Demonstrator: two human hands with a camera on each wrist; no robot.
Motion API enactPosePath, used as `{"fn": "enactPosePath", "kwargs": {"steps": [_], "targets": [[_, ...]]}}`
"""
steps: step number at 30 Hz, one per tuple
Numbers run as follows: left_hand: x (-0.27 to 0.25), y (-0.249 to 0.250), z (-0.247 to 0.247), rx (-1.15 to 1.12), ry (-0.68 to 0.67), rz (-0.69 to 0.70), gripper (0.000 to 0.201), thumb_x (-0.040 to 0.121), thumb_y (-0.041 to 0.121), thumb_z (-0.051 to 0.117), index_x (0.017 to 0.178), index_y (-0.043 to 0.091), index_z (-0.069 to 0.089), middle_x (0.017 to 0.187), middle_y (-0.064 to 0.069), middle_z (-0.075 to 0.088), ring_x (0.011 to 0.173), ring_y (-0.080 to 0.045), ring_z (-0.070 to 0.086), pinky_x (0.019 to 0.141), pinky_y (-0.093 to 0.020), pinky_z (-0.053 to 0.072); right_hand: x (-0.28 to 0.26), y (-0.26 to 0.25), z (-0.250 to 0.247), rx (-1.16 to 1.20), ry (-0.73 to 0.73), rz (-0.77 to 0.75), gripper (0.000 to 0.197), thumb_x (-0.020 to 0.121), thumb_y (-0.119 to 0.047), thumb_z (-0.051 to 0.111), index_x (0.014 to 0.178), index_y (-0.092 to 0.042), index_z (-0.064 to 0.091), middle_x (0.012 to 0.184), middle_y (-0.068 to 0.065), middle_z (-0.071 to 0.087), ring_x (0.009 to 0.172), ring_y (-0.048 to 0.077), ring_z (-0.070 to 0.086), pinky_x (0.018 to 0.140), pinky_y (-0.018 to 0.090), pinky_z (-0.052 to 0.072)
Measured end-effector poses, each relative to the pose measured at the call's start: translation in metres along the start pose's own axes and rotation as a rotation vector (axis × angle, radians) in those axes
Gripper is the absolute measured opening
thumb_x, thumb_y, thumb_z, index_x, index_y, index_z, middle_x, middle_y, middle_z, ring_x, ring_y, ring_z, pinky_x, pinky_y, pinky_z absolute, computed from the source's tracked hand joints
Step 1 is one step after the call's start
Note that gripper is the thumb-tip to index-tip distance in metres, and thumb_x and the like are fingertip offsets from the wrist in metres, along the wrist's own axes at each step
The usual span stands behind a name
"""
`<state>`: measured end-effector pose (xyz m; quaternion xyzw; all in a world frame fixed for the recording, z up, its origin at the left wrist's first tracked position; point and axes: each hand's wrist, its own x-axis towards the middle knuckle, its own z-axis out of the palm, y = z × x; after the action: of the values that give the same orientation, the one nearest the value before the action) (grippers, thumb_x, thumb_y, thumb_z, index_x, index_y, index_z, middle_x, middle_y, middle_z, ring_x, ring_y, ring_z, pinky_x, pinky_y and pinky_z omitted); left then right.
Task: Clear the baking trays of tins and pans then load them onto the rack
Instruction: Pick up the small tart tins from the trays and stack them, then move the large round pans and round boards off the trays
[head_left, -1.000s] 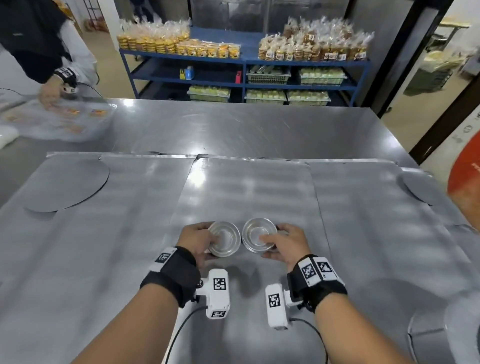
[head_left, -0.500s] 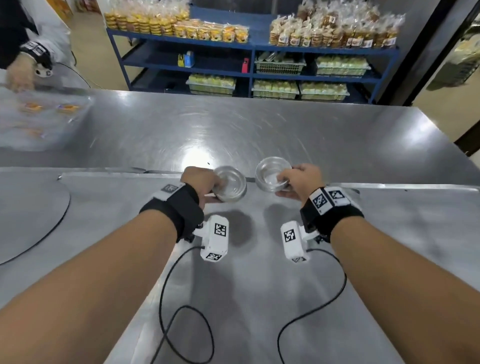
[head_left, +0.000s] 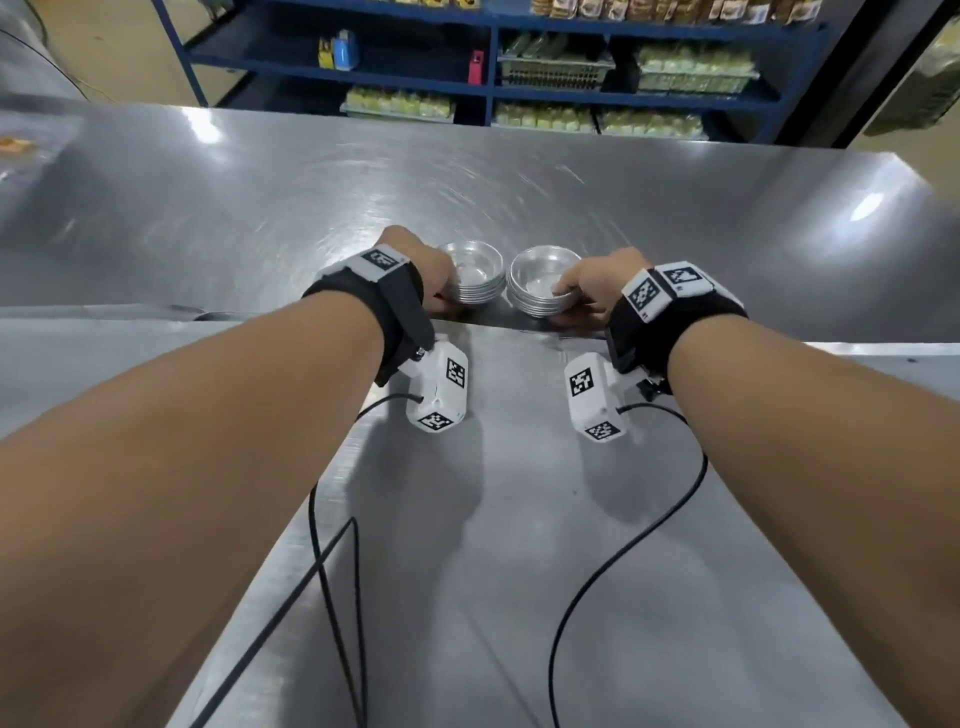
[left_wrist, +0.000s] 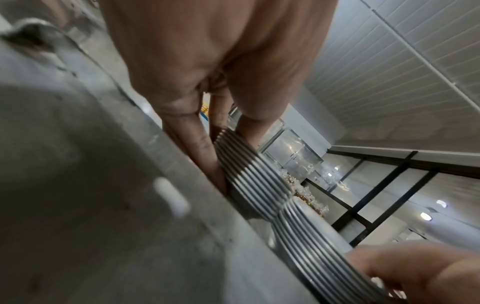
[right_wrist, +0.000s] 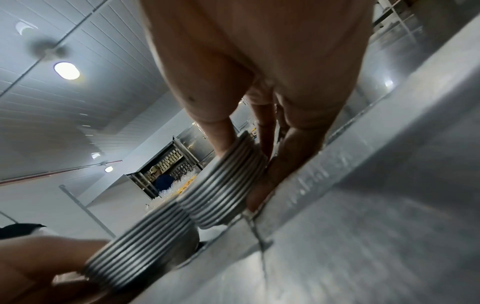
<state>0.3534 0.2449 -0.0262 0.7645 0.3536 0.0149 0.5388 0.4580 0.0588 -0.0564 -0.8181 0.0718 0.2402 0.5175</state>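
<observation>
Head view: left hand (head_left: 415, 270) holds one tin stack (head_left: 475, 273), right hand (head_left: 597, 291) holds another tin stack (head_left: 543, 283) at 3 o'clock; set both flat on desk (head_left: 519, 171).

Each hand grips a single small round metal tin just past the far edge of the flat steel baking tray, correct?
Not single: the left hand and right hand each grip a nested stack of small round metal tins, ridged rims clear in both wrist views. The flat steel baking tray detail holds.

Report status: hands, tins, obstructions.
Left hand grips left tin stack; right hand grips right tin stack. Stacks touching, just past tray edge. Nothing blocking.
</observation>
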Motion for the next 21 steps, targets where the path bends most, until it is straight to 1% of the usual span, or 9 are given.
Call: {"fn": "enactPosePath", "kwargs": {"steps": [2, 4, 6, 8, 11, 12, 15, 18, 21], "targets": [[0.005, -0.002, 0.002, -0.068, -0.004, -0.023, 0.018, 0.075, -0.009, 0.077, 0.091, -0.006, 0.069, 0.082, -0.020, 0.071, 0.068, -0.035, 0.073, 0.056, -0.041, 0.063, 0.001, 0.001, -0.001, -0.002, -0.027, -0.008, 0.033, 0.064, -0.011, 0.074, 0.096, -0.008, 0.065, 0.104, 0.019, 0.071, 0.082, 0.029, 0.074, 0.062, 0.033, 0.060], [0.007, -0.004, 0.004, -0.036, 0.004, -0.010, 0.016, 0.076, 0.000, 0.083, 0.084, 0.001, 0.069, 0.081, -0.014, 0.070, 0.070, -0.027, 0.072, 0.072, -0.043, 0.064, 0.000, 0.001, -0.002, -0.006, -0.014, -0.027, 0.036, 0.063, -0.013, 0.077, 0.097, -0.005, 0.065, 0.102, 0.020, 0.071, 0.082, 0.031, 0.074, 0.064, 0.036, 0.061], [0.011, -0.006, 0.002, 0.012, -0.015, 0.004, 0.033, 0.067, 0.014, 0.090, 0.090, 0.003, 0.070, 0.088, -0.013, 0.072, 0.078, -0.028, 0.072, 0.078, -0.044, 0.063, -0.012, -0.004, -0.002, -0.053, 0.044, -0.057, 0.037, 0.060, -0.013, 0.083, 0.089, 0.001, 0.065, 0.091, 0.020, 0.072, 0.079, 0.035, 0.074, 0.072, 0.044, 0.062], [0.009, -0.004, -0.001, 0.090, -0.027, 0.025, 0.055, 0.055, 0.028, 0.090, 0.098, 0.002, 0.070, 0.096, -0.015, 0.074, 0.085, -0.034, 0.073, 0.081, -0.046, 0.062, -0.028, -0.009, -0.004, -0.087, 0.064, -0.068, 0.027, 0.068, -0.008, 0.083, 0.083, 0.002, 0.063, 0.083, 0.019, 0.071, 0.080, 0.036, 0.074, 0.078, 0.049, 0.061], [-0.014, 0.012, -0.009, 0.282, -0.090, 0.067, 0.040, 0.072, 0.032, 0.079, 0.096, 0.004, 0.066, 0.092, -0.013, 0.068, 0.074, -0.028, 0.063, 0.071, -0.035, 0.057, -0.047, -0.013, -0.010, -0.183, 0.067, -0.091, 0.028, 0.071, -0.012, 0.083, 0.083, 0.001, 0.061, 0.079, 0.014, 0.065, 0.089, 0.035, 0.072, 0.080, 0.046, 0.060], [-0.024, 0.018, -0.012, 0.334, -0.094, 0.090, 0.033, 0.073, 0.032, 0.076, 0.089, 0.005, 0.065, 0.085, -0.014, 0.065, 0.066, -0.027, 0.057, 0.064, -0.032, 0.051, -0.057, -0.015, -0.014, -0.258, 0.073, -0.109, 0.032, 0.070, -0.018, 0.085, 0.084, -0.001, 0.062, 0.080, 0.011, 0.062, 0.087, 0.033, 0.070, 0.072, 0.040, 0.059], [-0.050, 0.031, -0.017, 0.473, -0.063, 0.116, 0.037, 0.081, 0.031, 0.074, 0.064, 0.007, 0.051, 0.064, -0.006, 0.052, 0.057, -0.023, 0.047, 0.054, -0.027, 0.038, -0.095, -0.021, -0.030, -0.516, 0.062, -0.175, 0.034, 0.074, -0.032, 0.082, 0.073, -0.009, 0.057, 0.070, 0.003, 0.052, 0.069, 0.023, 0.053, 0.050, 0.027, 0.037], [-0.081, 0.044, -0.016, 0.644, -0.118, 0.179, 0.032, 0.085, 0.037, 0.063, 0.071, 0.008, 0.059, 0.082, -0.009, 0.067, 0.070, -0.026, 0.056, 0.062, -0.028, 0.043, -0.140, -0.021, -0.058, -0.648, 0.054, -0.244, 0.029, 0.078, -0.027, 0.077, 0.093, -0.002, 0.075, 0.083, 0.011, 0.068, 0.073, 0.022, 0.060, 0.058, 0.025, 0.045], [-0.131, 0.063, -0.008, 0.765, -0.172, 0.259, 0.027, 0.087, 0.036, 0.065, 0.078, 0.011, 0.060, 0.083, -0.007, 0.064, 0.068, -0.022, 0.055, 0.054, -0.027, 0.038, -0.187, -0.016, -0.094, -0.705, 0.078, -0.271, 0.030, 0.080, -0.024, 0.075, 0.097, 0.000, 0.076, 0.091, 0.017, 0.073, 0.076, 0.022, 0.060, 0.062, 0.025, 0.045]]}}
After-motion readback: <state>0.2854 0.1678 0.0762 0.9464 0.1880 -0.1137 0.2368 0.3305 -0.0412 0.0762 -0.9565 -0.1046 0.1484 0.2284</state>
